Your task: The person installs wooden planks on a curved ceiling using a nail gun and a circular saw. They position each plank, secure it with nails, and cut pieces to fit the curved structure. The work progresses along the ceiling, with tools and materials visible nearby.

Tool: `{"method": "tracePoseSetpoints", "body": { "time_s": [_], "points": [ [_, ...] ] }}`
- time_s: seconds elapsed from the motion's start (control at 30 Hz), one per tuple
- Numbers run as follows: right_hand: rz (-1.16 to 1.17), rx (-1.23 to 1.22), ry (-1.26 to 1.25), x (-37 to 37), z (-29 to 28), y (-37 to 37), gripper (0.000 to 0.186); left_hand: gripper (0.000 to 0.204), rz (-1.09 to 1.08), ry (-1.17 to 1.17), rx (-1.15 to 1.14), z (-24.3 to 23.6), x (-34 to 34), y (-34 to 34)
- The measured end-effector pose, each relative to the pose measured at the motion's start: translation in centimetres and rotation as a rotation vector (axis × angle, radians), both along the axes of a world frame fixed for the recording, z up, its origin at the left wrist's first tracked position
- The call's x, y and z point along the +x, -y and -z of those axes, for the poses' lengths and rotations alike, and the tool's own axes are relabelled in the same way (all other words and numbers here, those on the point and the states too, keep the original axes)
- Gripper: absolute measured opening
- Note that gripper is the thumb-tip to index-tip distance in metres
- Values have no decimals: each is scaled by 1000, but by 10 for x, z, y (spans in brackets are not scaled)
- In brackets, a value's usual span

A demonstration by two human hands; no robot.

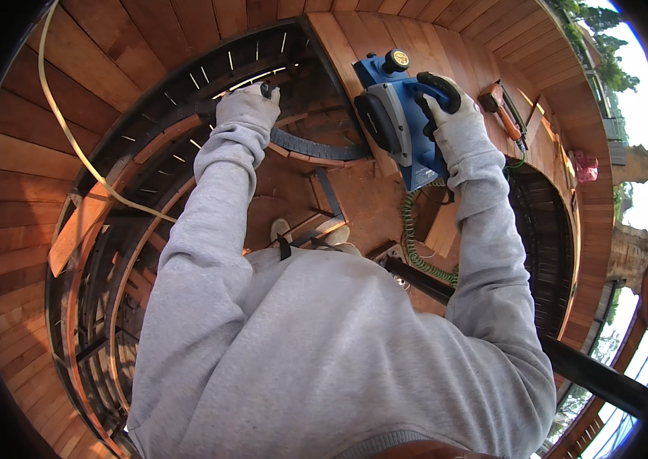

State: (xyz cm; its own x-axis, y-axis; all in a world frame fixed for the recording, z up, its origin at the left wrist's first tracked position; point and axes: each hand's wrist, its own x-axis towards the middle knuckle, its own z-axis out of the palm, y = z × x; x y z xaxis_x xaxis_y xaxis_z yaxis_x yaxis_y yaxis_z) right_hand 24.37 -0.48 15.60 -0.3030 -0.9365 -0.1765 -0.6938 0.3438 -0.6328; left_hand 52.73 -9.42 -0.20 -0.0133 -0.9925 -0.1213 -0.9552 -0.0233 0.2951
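Observation:
My right hand, in a light work glove, is wrapped round the black rear handle of a blue electric hand planer. The planer has a round front knob and a dark side cover. It is over the inner edge of the reddish wooden boards; whether it touches them I cannot tell. Out to the left, my gloved left hand is closed beside the black metal frame. Something small and dark shows at its fingers, too hidden to name.
An orange nail gun lies on the boards at right. A green coiled hose hangs below the planer. A pale hose crosses the left side, near a loose wood piece. A pink bag and a black post are at right.

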Motion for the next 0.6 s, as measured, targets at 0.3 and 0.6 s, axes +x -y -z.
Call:
{"method": "tracePoseSetpoints", "body": {
  "time_s": [0.3,0.6],
  "points": [
    [-99,-133,-137,-46,18,-196,38,39,-7,30,-58,8,-5,3],
    [-144,-182,-177,-26,37,-169,39,39,0,32,-39,1,-6,1]
  ]
}}
